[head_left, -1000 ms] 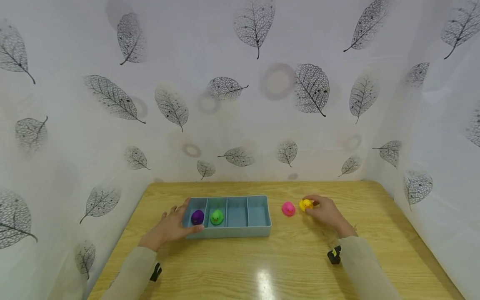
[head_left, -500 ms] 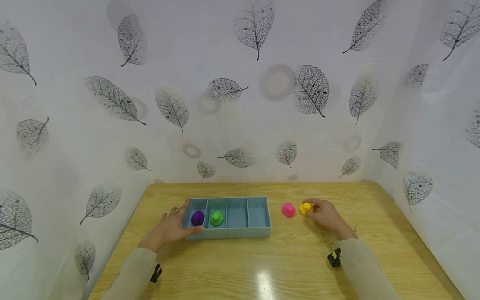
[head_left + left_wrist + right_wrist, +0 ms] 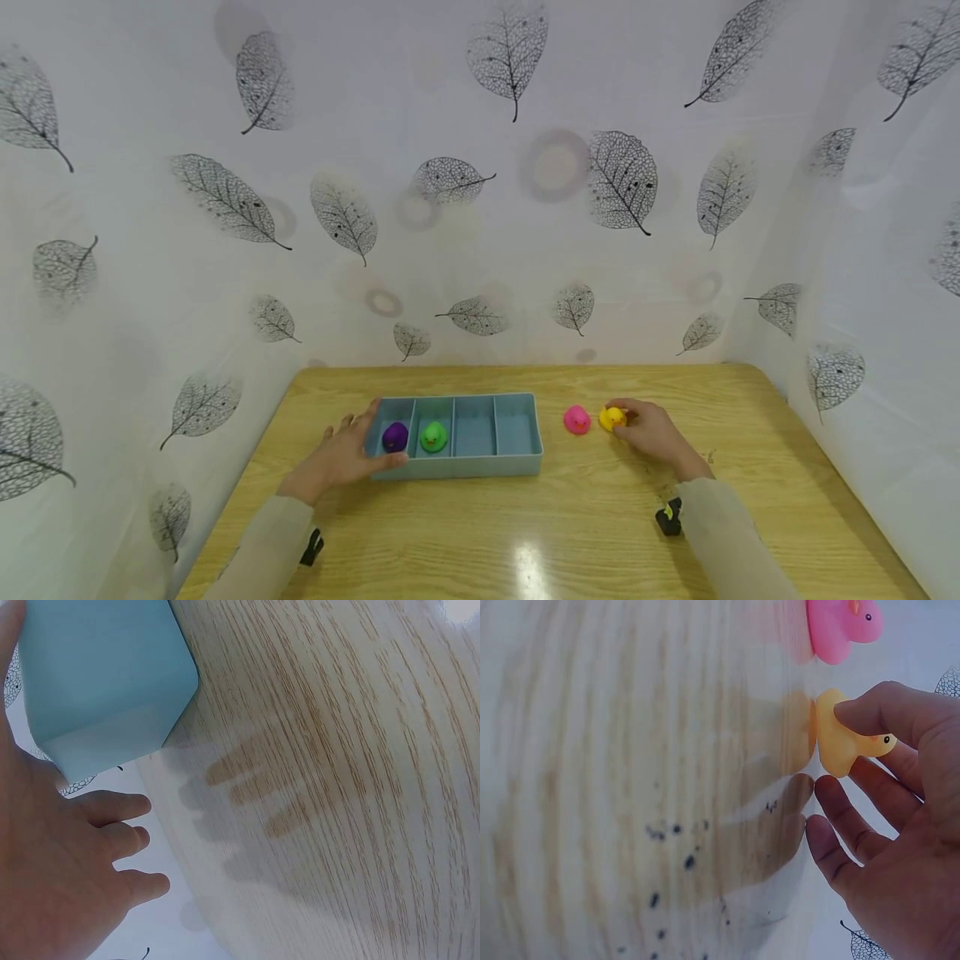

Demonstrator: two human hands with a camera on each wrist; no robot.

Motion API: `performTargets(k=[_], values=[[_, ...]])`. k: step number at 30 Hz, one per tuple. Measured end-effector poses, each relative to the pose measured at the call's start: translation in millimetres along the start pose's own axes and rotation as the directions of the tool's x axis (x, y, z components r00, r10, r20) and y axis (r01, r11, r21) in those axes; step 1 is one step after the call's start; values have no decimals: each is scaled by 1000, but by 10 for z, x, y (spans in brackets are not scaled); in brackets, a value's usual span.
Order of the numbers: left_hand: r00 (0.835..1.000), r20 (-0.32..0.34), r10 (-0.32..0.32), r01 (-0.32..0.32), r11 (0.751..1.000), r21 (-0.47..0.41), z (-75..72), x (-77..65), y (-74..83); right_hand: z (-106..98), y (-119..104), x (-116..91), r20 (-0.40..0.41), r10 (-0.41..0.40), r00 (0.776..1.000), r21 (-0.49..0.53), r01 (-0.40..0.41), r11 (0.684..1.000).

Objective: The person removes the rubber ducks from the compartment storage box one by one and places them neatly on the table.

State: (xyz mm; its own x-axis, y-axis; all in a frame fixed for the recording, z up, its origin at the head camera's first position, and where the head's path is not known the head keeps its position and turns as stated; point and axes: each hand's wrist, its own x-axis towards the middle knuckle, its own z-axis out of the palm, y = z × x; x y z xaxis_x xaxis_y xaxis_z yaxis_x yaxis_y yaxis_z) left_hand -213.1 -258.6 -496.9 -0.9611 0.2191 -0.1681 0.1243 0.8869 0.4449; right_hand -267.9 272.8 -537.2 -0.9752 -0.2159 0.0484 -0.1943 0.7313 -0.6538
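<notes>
My right hand point(image 3: 649, 428) pinches a yellow rubber duck point(image 3: 835, 735) between thumb and fingers, its base at the tabletop. The lower fingertips touch the wood in the right wrist view. Just left of it sits a pink rubber duck point(image 3: 577, 419), a small gap between the two. At the left, my left hand point(image 3: 339, 452) holds the end of a blue-grey divided box point(image 3: 480, 467), thumb along the front wall and forefinger at the back corner. Its other fingers stick out loosely. A purple duck point(image 3: 395, 436) occupies the leftmost compartment, and a green duck point(image 3: 433, 435) the second.
The wood-grain table point(image 3: 465, 533) runs back to a white curtain point(image 3: 480, 250) printed with leaves, which also hangs at both sides. Small black devices point(image 3: 669, 517) show at both wrists. Dark specks mark the wood near my right hand.
The yellow duck has come slightly down and toward me in my right hand, settling beside the pink one. My left hand, the box and the other ducks hold their places.
</notes>
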Motion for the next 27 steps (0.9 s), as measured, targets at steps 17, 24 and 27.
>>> performTargets(k=[17, 24, 27], values=[[1000, 11, -1, 1, 1000, 4, 28, 16, -43, 0, -4, -19, 22, 30, 999, 26, -30, 999], [1000, 12, 1, -1, 1000, 11, 18, 31, -44, -108, -138, -24, 27, 37, 999, -14, -37, 999], [1000, 13, -3, 2, 1000, 16, 1, 27, -40, -144, -226, 5, -2, -5, 1000, -20, 5, 1000]])
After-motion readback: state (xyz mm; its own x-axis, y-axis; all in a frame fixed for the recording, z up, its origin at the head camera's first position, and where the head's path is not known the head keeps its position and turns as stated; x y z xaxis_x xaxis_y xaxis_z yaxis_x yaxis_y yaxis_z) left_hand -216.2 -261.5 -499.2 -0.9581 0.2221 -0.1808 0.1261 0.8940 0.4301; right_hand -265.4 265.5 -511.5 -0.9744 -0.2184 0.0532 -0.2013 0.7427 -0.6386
